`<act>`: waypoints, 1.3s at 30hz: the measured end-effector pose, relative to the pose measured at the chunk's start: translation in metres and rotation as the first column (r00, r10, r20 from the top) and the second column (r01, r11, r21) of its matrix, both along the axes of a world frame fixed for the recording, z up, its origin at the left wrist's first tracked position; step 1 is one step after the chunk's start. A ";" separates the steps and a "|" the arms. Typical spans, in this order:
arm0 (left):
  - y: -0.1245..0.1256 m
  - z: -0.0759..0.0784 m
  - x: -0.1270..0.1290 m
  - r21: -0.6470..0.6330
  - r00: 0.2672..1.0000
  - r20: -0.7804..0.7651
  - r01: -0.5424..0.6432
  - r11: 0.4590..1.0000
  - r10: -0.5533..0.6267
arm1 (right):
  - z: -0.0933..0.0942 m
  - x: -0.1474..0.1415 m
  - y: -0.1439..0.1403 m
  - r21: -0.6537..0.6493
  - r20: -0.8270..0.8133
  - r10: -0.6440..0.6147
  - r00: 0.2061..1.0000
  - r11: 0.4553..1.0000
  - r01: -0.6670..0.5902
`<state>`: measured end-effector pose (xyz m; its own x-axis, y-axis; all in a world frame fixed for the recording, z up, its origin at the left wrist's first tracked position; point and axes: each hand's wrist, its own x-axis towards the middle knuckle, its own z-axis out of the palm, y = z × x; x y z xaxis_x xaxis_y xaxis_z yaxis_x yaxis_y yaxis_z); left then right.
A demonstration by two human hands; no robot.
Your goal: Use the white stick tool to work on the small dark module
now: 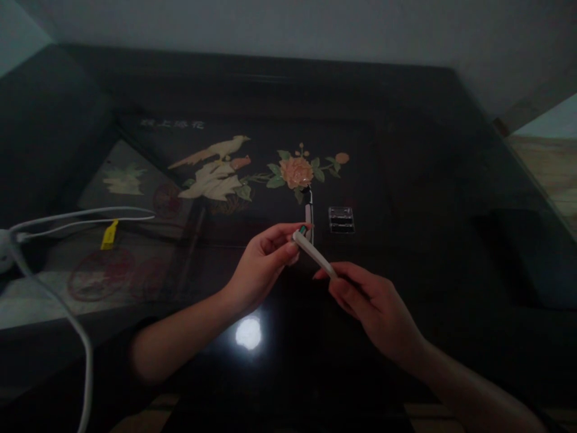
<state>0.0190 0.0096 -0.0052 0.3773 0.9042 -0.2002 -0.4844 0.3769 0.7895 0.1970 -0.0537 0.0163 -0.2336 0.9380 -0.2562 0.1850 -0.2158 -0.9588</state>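
The left hand [259, 264] and right hand [376, 304] grip a white stick [318, 255], 1 end unclear; behind the tabletop's [433, 258] far edge: grey wall [270, 27].

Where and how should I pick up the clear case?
Pinch the clear case by its left and right edges, likely best from above, reaching from the near side: it lies flat on the table, straight-sided. The right hand holds the white stick and needs freeing first.
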 end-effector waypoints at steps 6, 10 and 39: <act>-0.001 0.000 -0.001 -0.007 0.998 -0.058 -0.016 1.000 0.016 | -0.002 0.002 0.006 0.060 0.096 -0.050 0.994 0.997 0.045; -0.001 0.000 -0.001 -0.008 0.998 -0.057 -0.032 0.999 0.031 | -0.004 0.004 0.010 0.061 0.117 -0.105 0.988 0.993 0.098; -0.003 0.003 0.000 0.001 1.000 -0.022 -0.017 1.000 0.017 | -0.003 0.004 0.009 0.078 0.146 -0.120 0.982 0.991 0.109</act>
